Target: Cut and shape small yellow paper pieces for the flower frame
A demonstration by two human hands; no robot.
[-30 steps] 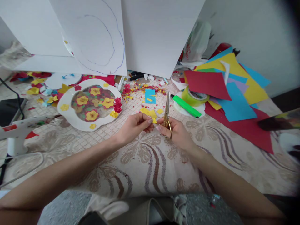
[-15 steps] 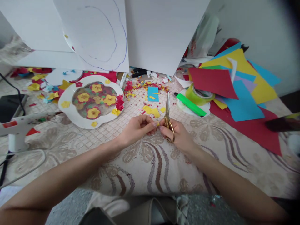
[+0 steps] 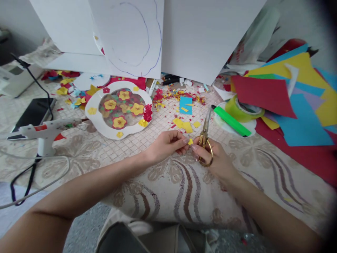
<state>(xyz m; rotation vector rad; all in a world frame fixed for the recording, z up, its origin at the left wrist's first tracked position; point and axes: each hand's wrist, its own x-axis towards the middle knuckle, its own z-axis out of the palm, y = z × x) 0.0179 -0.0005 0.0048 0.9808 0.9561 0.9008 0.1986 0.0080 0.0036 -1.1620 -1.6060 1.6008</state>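
Scissors (image 3: 203, 137) are tucked in the right hand (image 3: 220, 159), fingers closed on them, blades pointing away. Left hand (image 3: 168, 147) has its fingers pinching a tiny yellow scrap (image 3: 190, 141) between the two hands; can't tell if the right one's touching it too. More yellow bits (image 3: 186, 126) lie on the counter (image 3: 163, 200) just past that, then some blue paper (image 3: 185, 104). Glue gun (image 3: 45, 144) is way off left.
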